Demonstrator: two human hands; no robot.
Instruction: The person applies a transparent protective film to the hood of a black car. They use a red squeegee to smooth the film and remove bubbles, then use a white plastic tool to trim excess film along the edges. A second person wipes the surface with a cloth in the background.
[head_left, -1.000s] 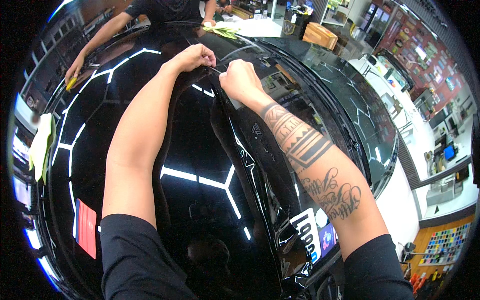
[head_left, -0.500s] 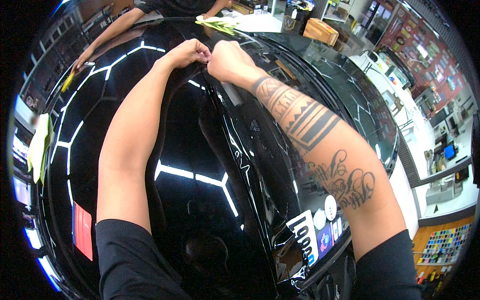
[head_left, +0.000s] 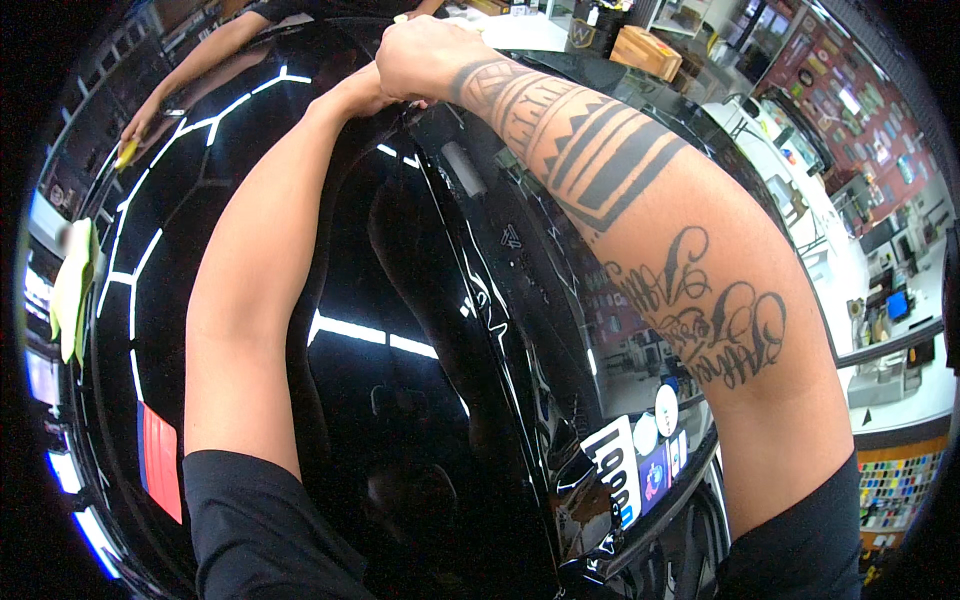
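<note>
A glossy black car panel [head_left: 240, 220] lies under my arms, with black film [head_left: 480, 300] rippled along its edge toward the glass. My left hand [head_left: 358, 92] is at the far end of that edge, fingers closed on the film and mostly covered by my right hand. Closed like a fist, my right hand [head_left: 425, 60] is raised just above and in front of the left. What it grips is hidden. At the far left, a co-worker's hand [head_left: 140, 120] holds a small yellow squeegee [head_left: 127, 153] against the panel.
A red squeegee [head_left: 160, 460] rests on the panel beside my left sleeve. A pale green glove-like piece [head_left: 72, 290] hangs at the left edge. Stickers [head_left: 640, 460] are on the glass at lower right. Beyond stand a wooden box [head_left: 645, 50] and a white table [head_left: 825, 240].
My right hand has risen and moved slightly left, now covering most of the left hand's fingers. The left hand stays near the same spot. The co-worker's hand has shifted slightly left.
</note>
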